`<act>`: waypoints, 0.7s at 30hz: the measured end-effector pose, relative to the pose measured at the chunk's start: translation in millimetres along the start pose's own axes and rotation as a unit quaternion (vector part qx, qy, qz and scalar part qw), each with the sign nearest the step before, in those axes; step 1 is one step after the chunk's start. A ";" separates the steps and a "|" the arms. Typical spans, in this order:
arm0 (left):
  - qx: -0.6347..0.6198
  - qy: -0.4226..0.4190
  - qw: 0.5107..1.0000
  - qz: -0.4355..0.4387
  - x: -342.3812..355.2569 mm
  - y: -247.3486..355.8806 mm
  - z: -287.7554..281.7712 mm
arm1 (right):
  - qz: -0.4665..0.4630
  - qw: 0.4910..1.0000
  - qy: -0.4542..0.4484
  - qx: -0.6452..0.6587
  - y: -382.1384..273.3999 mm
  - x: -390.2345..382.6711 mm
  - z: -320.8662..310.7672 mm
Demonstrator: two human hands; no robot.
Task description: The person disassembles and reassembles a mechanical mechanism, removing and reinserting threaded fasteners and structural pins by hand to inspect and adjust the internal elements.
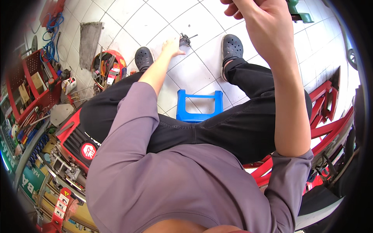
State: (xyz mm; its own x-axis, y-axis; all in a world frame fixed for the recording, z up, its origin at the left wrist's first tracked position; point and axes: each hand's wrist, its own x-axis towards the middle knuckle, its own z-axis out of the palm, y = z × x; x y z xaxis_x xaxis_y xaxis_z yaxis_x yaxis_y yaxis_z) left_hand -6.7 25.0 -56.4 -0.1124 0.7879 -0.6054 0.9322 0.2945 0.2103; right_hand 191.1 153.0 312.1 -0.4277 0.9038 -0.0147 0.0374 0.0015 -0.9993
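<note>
My left hand (172, 47) reaches down over the tiled floor between my shoes, its thumb spread away from the other fingers. Close beside its fingers lies a small dark metal part (185, 40) with a thin rod sticking out to the right. I see nothing held in this hand. My right hand (268, 23) is raised at the top edge, near the camera. Some of its fingers look bent, but the frame cuts the hand off, and whatever it might hold is out of sight.
A blue plastic stool (200, 116) stands between my legs. Left are a red round tub of tools (123, 62), a grey mat (90, 44), a red tool rack (29, 85) and a coiled blue hose (52, 33). Red metal frames (330, 97) stand right; a green metal base (305, 17) is ahead.
</note>
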 end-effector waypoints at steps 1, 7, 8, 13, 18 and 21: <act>0.004 0.007 1.000 -0.007 0.4 8.4 3.4 | 0.038 0.999 -0.002 -0.003 -5.6 4.1 -6.4; -0.045 0.040 0.998 0.018 14.1 4.8 15.5 | 0.031 0.998 -0.006 -0.052 -2.2 22.7 -14.8; -0.093 0.043 0.994 0.027 11.2 4.7 14.7 | 0.006 0.998 -0.008 -0.061 0.8 24.2 -16.7; -0.427 0.093 0.881 0.181 -16.4 70.8 -65.5 | 0.012 0.993 0.096 -0.068 -9.1 36.1 -41.7; -0.536 0.127 0.764 0.335 -91.4 112.3 -196.7 | -0.189 0.883 0.043 -0.428 53.2 41.3 -87.8; -0.469 0.183 0.782 0.368 -156.1 112.8 -257.6 | -0.213 0.964 -0.037 -0.158 -8.5 4.7 -44.9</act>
State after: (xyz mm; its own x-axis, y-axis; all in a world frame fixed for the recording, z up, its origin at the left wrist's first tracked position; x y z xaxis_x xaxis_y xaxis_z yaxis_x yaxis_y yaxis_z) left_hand 27.4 74.5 259.5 0.0837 0.9822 0.1683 0.1479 -0.1793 0.9726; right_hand 229.3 176.5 322.1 -0.5278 0.7598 0.3797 0.1133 0.5061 -0.8550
